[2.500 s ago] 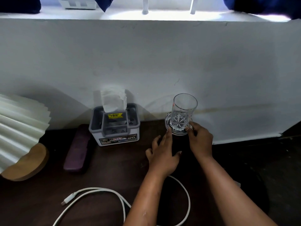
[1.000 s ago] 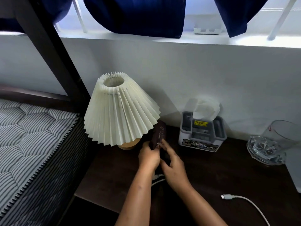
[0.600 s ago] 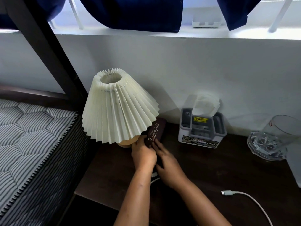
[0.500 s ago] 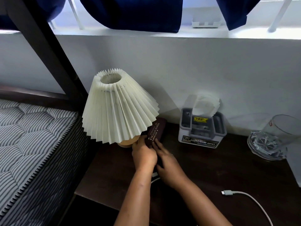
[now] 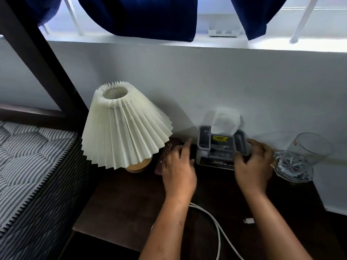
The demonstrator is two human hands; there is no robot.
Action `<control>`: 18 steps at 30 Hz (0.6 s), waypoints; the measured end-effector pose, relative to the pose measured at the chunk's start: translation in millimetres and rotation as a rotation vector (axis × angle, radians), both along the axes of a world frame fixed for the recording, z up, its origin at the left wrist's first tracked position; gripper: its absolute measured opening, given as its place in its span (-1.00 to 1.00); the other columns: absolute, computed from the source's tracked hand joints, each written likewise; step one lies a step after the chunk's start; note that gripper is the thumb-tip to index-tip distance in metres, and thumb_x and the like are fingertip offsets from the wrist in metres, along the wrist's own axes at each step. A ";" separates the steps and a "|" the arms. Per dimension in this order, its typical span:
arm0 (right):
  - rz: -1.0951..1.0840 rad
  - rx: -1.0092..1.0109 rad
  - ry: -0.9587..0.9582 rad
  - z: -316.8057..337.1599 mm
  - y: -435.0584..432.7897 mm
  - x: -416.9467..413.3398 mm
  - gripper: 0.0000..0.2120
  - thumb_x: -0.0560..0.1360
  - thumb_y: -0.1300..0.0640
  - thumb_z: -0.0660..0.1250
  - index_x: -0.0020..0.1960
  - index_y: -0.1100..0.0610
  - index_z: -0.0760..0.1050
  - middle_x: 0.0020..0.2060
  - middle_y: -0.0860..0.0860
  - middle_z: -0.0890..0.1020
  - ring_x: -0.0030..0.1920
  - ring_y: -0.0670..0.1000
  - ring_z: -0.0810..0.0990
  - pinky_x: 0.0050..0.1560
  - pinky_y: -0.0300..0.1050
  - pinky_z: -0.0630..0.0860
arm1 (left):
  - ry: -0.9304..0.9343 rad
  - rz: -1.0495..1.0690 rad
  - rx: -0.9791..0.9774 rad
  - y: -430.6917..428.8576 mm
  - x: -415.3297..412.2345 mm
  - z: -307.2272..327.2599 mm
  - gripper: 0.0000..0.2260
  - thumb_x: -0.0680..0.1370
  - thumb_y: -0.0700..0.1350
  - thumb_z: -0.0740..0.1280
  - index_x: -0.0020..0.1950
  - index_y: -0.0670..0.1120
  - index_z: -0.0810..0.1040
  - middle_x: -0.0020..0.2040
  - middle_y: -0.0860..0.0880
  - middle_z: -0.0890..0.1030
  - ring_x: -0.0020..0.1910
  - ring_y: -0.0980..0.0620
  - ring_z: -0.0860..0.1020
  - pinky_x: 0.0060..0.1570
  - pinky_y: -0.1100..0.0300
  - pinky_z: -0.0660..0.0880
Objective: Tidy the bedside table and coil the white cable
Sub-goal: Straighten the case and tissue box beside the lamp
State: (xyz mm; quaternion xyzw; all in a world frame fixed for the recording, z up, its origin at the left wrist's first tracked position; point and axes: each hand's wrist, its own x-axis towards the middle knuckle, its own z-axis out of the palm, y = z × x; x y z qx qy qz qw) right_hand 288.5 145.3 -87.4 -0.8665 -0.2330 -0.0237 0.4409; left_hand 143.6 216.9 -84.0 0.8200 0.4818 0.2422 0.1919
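Note:
A grey tissue box with a white tissue sticking up stands on the dark bedside table against the wall. My right hand curls around the box's right end, thumb on its front. Just left of the box, my left hand hovers with fingers apart, partly covering a dark purple case that lies flat beside the lamp. The white cable loops loose near the table's front edge, passing under my left forearm. Its connector lies free between my arms.
A pleated cream lamp on a wooden base stands at the table's back left. A clear glass on a cut-glass coaster sits at the back right, close to my right hand. A striped mattress and dark bed frame border the left.
Both hands left the purple case, which now lies flat by the lamp, and shifted right to the tissue box. The right hand has taken hold of the box's right end.

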 end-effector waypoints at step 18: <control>0.298 0.067 0.324 -15.1 4.0 -24.0 -0.43 0.51 -0.03 0.27 0.47 0.01 0.17 0.25 0.08 0.55 0.25 0.08 0.50 0.08 -0.26 0.32 | -0.007 -0.051 -0.071 2.7 -0.9 -2.5 -0.55 0.52 -0.16 0.25 0.38 0.06 0.25 0.31 0.01 0.47 0.31 -0.06 0.40 0.22 -0.03 0.38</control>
